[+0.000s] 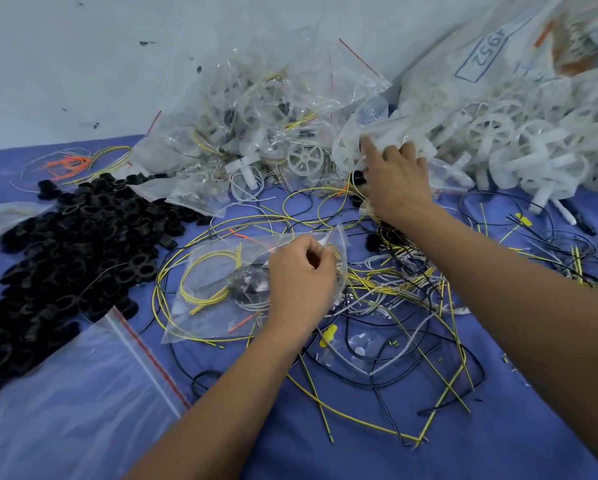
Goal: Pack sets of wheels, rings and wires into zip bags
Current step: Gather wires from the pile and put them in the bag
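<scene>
head | left hand [301,275] pinches zip bag [221,289] mouth | right hand [393,181] fingers spread on white wheels [498,133]

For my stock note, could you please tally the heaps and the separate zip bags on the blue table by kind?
Heap of black plastic rings: 1
Heap of white spoked plastic wheels: 1
Heap of filled clear zip bags: 1
Clear zip bag of yellow wires, pinched by the left hand: 1
Large flat clear zip bag with red strip: 1
Total: 5

Two bare, seemingly sleeveless forearms [221,407]
</scene>
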The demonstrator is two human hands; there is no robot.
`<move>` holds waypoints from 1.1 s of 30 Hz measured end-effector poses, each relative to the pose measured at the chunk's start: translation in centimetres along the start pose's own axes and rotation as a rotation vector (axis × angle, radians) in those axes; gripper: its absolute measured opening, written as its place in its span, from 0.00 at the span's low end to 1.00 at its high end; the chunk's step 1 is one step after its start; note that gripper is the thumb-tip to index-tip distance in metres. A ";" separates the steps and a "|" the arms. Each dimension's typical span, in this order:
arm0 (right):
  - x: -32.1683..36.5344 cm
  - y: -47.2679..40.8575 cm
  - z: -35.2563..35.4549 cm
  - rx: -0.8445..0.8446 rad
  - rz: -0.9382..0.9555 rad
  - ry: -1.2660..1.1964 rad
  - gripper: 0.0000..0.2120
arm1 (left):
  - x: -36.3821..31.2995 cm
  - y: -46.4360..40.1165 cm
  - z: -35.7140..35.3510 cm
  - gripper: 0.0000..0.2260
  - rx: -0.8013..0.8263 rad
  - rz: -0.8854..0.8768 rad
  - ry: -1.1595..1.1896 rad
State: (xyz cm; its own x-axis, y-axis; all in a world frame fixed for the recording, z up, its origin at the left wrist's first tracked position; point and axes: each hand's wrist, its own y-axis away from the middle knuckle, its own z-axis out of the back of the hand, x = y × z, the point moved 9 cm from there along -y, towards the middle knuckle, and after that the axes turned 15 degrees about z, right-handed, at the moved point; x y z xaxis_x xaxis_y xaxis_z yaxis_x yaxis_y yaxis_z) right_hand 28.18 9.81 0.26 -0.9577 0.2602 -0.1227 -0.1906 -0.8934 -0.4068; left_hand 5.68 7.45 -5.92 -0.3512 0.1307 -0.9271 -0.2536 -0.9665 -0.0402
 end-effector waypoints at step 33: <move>5.8 10.9 1.3 -0.377 -0.500 -1.939 0.16 | 1.1 0.1 3.0 0.11 -0.249 0.133 0.368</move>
State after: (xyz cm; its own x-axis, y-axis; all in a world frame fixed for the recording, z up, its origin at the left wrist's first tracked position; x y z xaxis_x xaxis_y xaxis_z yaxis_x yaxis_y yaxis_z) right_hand 20.26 1.08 -3.74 0.1796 -0.4717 0.8633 -0.6560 -0.7113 -0.2522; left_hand 2.58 8.12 -5.87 -0.0117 -0.0418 -0.9991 0.0120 -0.9991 0.0416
